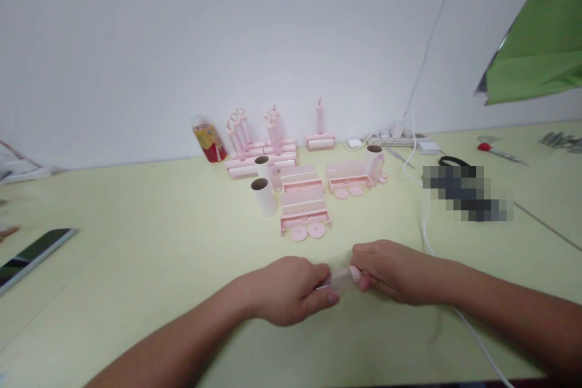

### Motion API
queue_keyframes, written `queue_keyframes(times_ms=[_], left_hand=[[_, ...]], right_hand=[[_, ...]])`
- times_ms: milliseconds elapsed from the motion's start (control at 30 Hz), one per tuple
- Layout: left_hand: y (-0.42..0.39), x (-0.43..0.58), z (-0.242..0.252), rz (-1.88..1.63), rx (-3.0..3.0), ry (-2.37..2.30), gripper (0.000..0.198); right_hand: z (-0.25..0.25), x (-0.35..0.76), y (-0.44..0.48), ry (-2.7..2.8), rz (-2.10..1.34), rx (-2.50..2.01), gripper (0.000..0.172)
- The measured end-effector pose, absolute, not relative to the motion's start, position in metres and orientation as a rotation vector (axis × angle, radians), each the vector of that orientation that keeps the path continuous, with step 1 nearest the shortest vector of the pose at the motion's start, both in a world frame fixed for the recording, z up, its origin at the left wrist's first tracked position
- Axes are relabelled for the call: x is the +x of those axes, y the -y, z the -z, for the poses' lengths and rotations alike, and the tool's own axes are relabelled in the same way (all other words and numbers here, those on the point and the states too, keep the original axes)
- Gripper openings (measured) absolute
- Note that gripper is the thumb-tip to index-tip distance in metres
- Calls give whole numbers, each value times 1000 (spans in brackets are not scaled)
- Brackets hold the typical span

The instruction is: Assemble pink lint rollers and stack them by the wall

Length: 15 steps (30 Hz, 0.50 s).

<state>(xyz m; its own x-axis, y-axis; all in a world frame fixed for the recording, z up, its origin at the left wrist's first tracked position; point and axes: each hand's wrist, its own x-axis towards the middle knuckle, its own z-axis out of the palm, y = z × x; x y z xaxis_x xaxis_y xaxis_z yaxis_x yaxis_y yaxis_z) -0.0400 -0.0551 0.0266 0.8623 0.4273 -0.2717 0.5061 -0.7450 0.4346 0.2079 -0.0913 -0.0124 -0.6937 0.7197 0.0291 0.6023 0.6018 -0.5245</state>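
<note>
Both my hands meet low over the pale yellow table (136,254), gripping one small pink lint roller (342,277) between them. My left hand (286,291) closes around its left end, fingers wrapped over it. My right hand (391,270) pinches the right end, which shows a pink cap. Only a short translucent middle part of the roller shows between the hands. Just beyond my hands lie a pink roller cover (304,206) and two pink discs (307,231).
Further back stand white paper rolls (264,195), more pink roller parts (348,177), assembled pink rollers (261,148) and a red-yellow packet (209,140) by the wall. A white cable (473,330) runs under my right forearm. A phone (34,253) lies left; scissors (500,151) and green sheet (541,36) right.
</note>
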Motion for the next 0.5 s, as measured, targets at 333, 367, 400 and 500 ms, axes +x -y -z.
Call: queue_keyframes(times_ms=[333,367,400,500], left_hand=[[54,-41,-24,218,2658,-720,48],[54,-41,-24,199,2674,-757,48],[54,-40,-23,183,2692,-793,48],[57,-37,-22,165,2722,-862,48]], right_hand=[[17,202,92,2600,-711,-1157,15],[17,201,92,2585,-681,-1194,17],[15,201,91,2573,-658,-1228,21],[9,200,93,2575,-638,-1241,22]])
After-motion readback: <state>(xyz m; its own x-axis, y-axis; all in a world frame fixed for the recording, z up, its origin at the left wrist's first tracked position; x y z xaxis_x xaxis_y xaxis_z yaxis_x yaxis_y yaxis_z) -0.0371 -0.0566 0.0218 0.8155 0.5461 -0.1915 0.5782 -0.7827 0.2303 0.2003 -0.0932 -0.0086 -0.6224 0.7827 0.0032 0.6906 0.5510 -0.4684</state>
